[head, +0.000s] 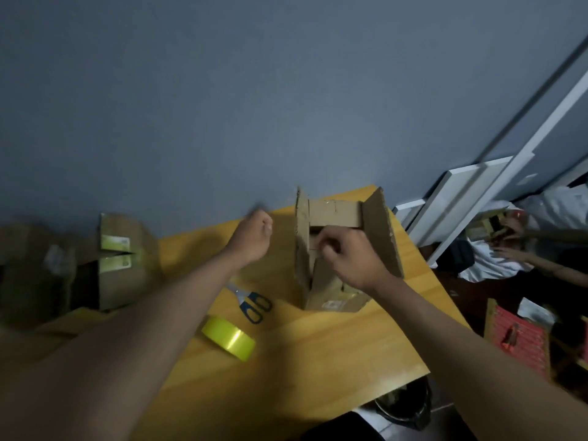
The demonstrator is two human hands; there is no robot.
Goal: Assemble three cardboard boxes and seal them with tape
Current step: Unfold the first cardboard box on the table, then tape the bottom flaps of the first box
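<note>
A grey-blue wall (222, 90) fills the upper half of the view, with white boards (461, 198) leaning against it at the right. Below it lies one yellow wooden surface (318, 351), tilted in the frame.

Two cardboard boxes show clearly. One open box (334, 249) stands near the far right part of the surface, its two long flaps upright at either side and a short flap at the back. A second box (117, 262) sits at the left edge, blurred, with pale green labels on its flaps; more cardboard lies around it, too smeared to count.

Two bare arms reach forward. The right hand (350, 259) is inside the open box between the upright flaps, fingers curled and pinching the edge of an inner flap. The left hand (254, 237) hovers just left of that box, apart from it, fingers curled into a loose fist holding nothing that can be seen.

One roll of yellow-green tape (229, 337) lies on the surface near the left forearm. One pair of blue-handled scissors (251, 302) lies just beyond it, between the tape and the open box.

At the far right another person's hands (509, 240) handle cardboard on the floor, beside a red item (518, 338). A dark bin (404, 405) stands below the surface's near edge.
</note>
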